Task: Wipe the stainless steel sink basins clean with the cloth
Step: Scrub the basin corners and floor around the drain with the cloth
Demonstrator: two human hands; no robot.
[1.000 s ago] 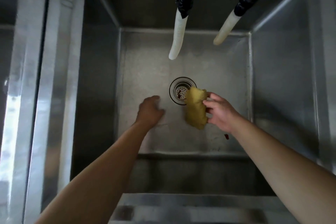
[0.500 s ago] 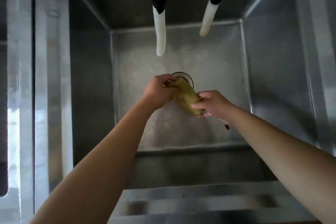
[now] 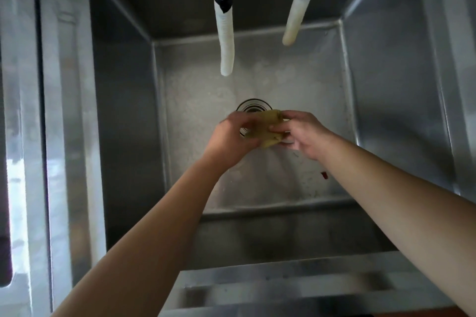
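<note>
A deep stainless steel sink basin [image 3: 201, 100] fills the view. Above its round drain [image 3: 253, 105] I hold a small yellow-brown cloth [image 3: 266, 127] bunched between both hands. My left hand [image 3: 231, 137] grips the cloth's left side and my right hand [image 3: 302, 134] pinches its right side. The cloth is off the basin floor and covers the drain's near half. The basin floor looks dull and speckled with residue.
Two white hoses with black tape hang into the basin, the left hose [image 3: 226, 41] ending above the drain, the right hose [image 3: 296, 13] further back. A small red speck [image 3: 324, 175] lies on the floor. A steel divider [image 3: 61, 110] runs along the left; the front rim [image 3: 283, 283] is near me.
My left hand rose from the basin floor and took hold of the cloth. Both hands now bunch it together over the drain, and the view has shifted slightly.
</note>
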